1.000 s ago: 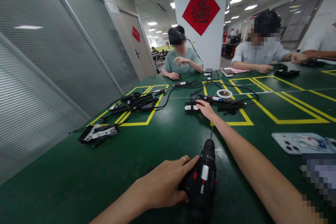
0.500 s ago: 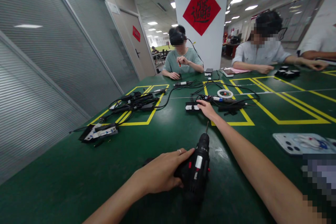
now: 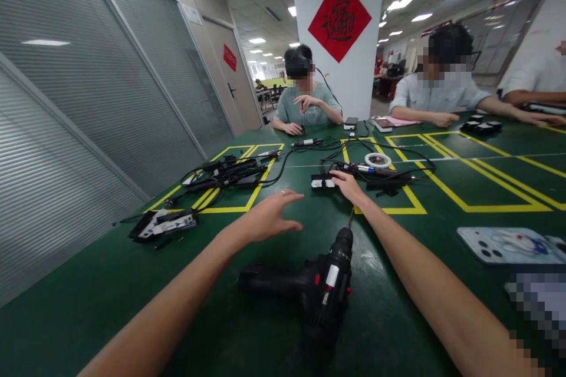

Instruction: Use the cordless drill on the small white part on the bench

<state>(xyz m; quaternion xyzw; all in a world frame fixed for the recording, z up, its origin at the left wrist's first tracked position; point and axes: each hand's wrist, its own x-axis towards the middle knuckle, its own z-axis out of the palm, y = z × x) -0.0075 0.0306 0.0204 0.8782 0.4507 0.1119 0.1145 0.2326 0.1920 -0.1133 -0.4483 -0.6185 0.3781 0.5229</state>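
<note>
A black power drill (image 3: 329,283) lies on its side on the green table, its bit pointing away from me and its handle to the left. My left hand (image 3: 272,215) hovers beyond the handle, empty, with thumb and fingers spread. Farther out, my right hand (image 3: 349,187) has its fingers on the right end of a small black box with a white face (image 3: 322,181). That box rests on the table, and its right end is partly covered by my fingertips. My right forearm passes just right of the drill.
Tangled black cables and tools (image 3: 230,174) lie at left, near a black tray of small parts (image 3: 163,224). Beyond my right hand are pen-like tools (image 3: 371,169) and a white ring (image 3: 378,160). A phone (image 3: 508,244) lies at right. Two people (image 3: 305,94) sit opposite, another farther right.
My left hand has let go of the drill and moved up and left, its fingers opening. The drill stays on the table. My right hand remains at the small box.
</note>
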